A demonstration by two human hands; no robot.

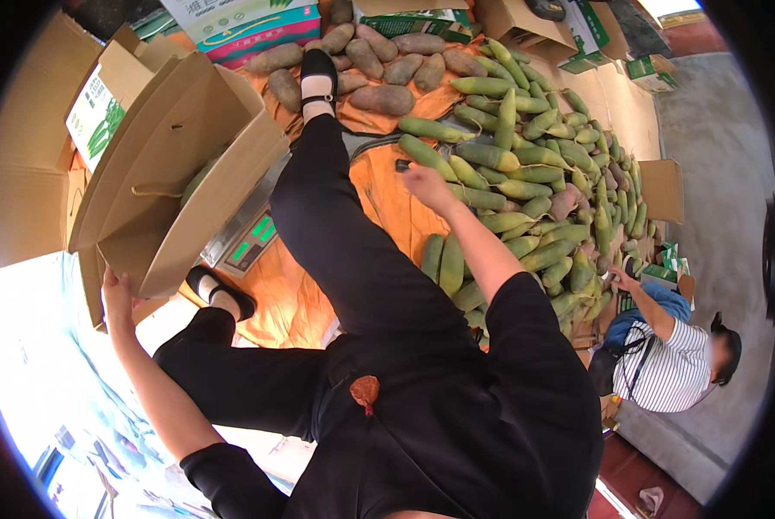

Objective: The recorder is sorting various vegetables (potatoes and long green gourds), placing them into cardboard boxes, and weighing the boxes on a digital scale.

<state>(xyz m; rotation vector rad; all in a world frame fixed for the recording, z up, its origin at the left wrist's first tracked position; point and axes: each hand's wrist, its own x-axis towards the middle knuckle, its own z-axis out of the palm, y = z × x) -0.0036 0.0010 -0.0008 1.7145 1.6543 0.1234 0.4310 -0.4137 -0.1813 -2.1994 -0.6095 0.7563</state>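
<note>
Our left hand [118,303] is curled on the near lower edge of a big cardboard box [180,251], thumb visible on the outer face. The box stands at our left, tilted in view, flaps raised; inside we make out a cord [152,191] and, mostly hidden by the near wall, something green. Just beside the box sits a scale [250,243] with lit green displays; whether the box rests on it, we cannot tell.

Our right hand [430,188] is out in front, above the left edge of a large heap of green radishes [530,189]. A small dark object [402,164] shows at its fingertips. The fingers are bent, but we cannot tell whether they grasp the object or are merely near it.

Under the heap's near side we note an orange sheet [374,195]. Reddish-brown roots [383,99] lie at the far end, around our right shoe [318,67]; our left shoe [232,294] is near the scale. Behind the roots: a carton [262,33] in teal and pink. To the right, beside the heap, a co-worker [668,363] in a striped top and dark cap, one arm extended toward the radishes.
</note>
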